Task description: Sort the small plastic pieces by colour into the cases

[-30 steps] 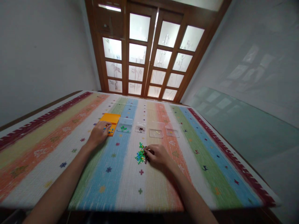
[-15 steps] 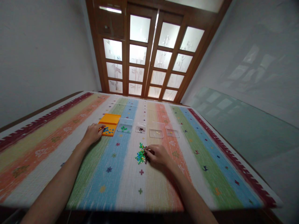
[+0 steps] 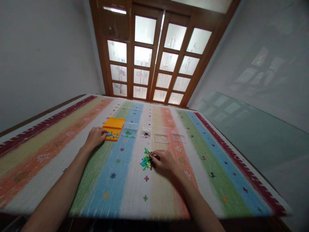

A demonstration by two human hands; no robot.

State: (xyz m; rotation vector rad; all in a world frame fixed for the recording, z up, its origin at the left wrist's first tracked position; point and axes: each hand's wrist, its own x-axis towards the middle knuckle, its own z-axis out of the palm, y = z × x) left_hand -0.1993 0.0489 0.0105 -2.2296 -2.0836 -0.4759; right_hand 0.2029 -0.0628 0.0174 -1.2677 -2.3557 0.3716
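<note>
My left hand (image 3: 96, 137) is at the left rim of an open orange box (image 3: 113, 122), its fingers curled together; what they hold, if anything, is hidden. Small blue pieces (image 3: 112, 134) lie scattered in the box's near half. A heap of tiny green, blue, yellow and dark pieces (image 3: 145, 162) sits on the striped cloth. At the heap's right side, my right hand (image 3: 162, 159) has thumb and fingertips pinched together. Whatever is between those fingertips is too small to make out. Some dark pieces are partly covered by the right fingers.
Beyond the heap stand clear boxes in a row: one with green pieces (image 3: 133, 136), one with dark pieces (image 3: 145, 136), and two (image 3: 158, 141) (image 3: 182, 141) holding a few yellowish bits. A striped cloth (image 3: 116, 193) covers the table; wooden glazed doors (image 3: 154, 54) rise behind it.
The left fingers have drawn back a little to the left, uncovering more of the blue pieces in the orange box. My right hand has stayed at the heap with hardly any movement.
</note>
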